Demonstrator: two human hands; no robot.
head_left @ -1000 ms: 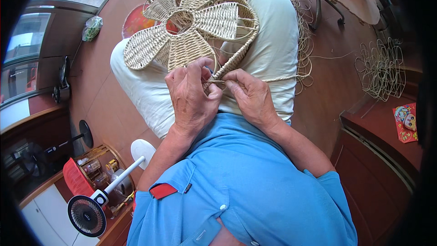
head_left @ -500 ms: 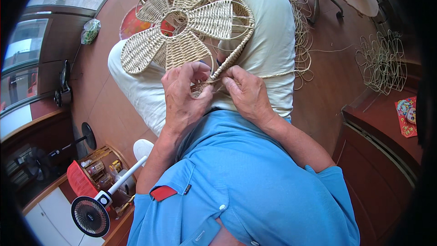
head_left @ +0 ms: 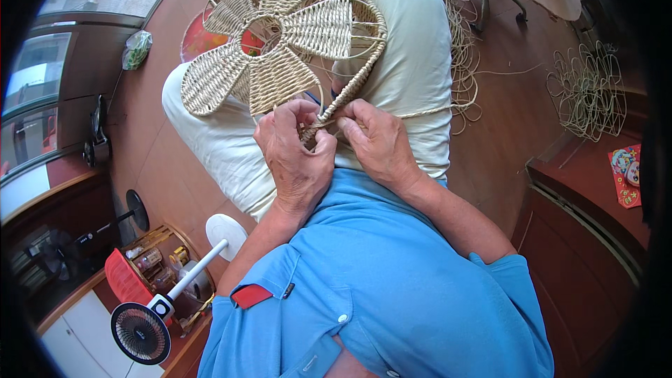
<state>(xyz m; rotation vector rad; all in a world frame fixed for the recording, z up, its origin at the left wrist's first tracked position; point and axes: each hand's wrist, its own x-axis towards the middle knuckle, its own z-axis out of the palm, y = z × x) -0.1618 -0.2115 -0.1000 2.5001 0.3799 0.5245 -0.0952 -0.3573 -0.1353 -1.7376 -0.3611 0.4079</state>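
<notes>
Woven flower-shaped frame (head_left: 280, 42) resting on lap, petals of pale cord, wire rim partly wrapped. Left hand (head_left: 294, 154) at near edge of rim, fingers (head_left: 297, 113) pinched together on wrapped rim section. Right hand (head_left: 378, 143) just beside, touching left, fingers (head_left: 350, 124) clamped on cord strand (head_left: 427, 112) at rim. Strand trailing right across cream trouser leg (head_left: 413, 63) to loose cord pile (head_left: 462, 35) on floor. Bare wire frames (head_left: 584, 94) stacked well apart at right. White fan (head_left: 140, 332) lower left.
</notes>
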